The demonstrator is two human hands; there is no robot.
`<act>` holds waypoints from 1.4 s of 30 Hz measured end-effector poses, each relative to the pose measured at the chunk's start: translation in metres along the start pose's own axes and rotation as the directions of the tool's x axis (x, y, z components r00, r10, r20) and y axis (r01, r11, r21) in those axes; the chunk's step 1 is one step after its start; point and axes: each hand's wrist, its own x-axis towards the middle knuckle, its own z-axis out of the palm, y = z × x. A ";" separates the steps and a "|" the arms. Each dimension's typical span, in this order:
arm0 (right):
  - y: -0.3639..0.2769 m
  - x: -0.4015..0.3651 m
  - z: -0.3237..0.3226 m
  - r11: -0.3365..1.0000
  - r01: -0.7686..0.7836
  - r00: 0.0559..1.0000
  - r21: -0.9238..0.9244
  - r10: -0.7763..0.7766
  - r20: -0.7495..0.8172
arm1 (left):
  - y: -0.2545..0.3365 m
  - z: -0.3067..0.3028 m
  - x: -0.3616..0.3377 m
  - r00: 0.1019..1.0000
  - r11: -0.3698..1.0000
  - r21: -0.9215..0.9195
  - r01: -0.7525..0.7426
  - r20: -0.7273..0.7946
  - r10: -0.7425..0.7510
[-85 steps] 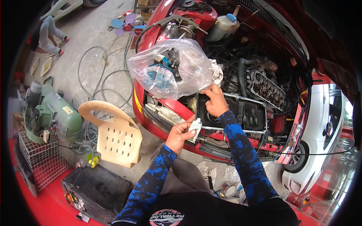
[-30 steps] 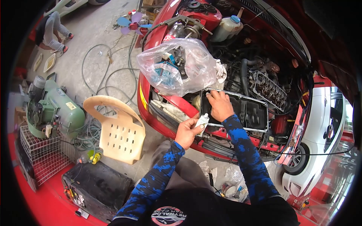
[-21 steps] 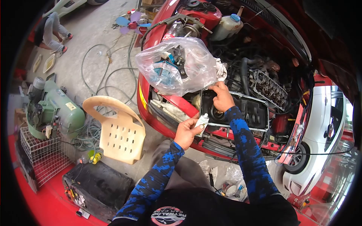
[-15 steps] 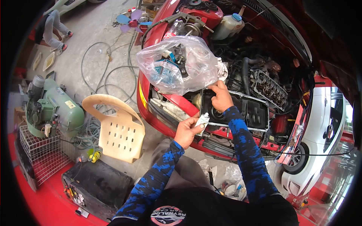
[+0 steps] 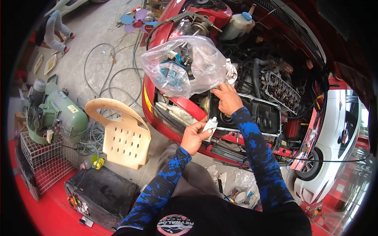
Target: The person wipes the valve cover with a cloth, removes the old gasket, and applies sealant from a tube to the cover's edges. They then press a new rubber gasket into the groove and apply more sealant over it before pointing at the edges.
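A small white squeeze tube [image 5: 211,126] is pinched in my left hand [image 5: 193,137], its nozzle pointing up, close to the near edge of a black valve cover [image 5: 262,118]. The cover lies with its hollow side up across the front of the red car's engine bay, and a pale rim runs round it. At the cover's far left corner, my right hand [image 5: 229,101] touches the rim with its fingers stretched forward; no object shows in it. A clear plastic bag [image 5: 201,84] of parts and small boxes sits just beyond that hand.
An exposed cylinder head [image 5: 281,92] shows in the engine bay, near a white reservoir [image 5: 238,26] with a blue cap. A cream plastic chair [image 5: 128,143], a green compressor [image 5: 65,110] and hoses [image 5: 110,70] stand or lie on the left. Another person [image 5: 55,33] crouches at far left.
My right hand has shifted slightly left and its fingers have stretched out more along the cover's corner. My left hand keeps the tube in nearly the same place.
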 end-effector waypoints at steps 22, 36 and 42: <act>0.018 -0.021 -0.009 0.948 0.019 0.999 0.317 -0.003 -0.051 | -0.001 -0.004 -0.001 0.998 0.998 -0.059 -0.012 0.056 0.015; 0.042 -0.010 0.001 0.983 -0.123 0.992 0.135 0.122 0.014 | 0.004 0.000 -0.004 0.999 0.997 -0.054 0.049 0.017 -0.048; 0.065 -0.031 -0.015 0.972 -0.186 0.982 0.143 0.184 0.028 | 0.005 0.002 -0.004 1.000 0.999 -0.047 0.025 0.009 -0.024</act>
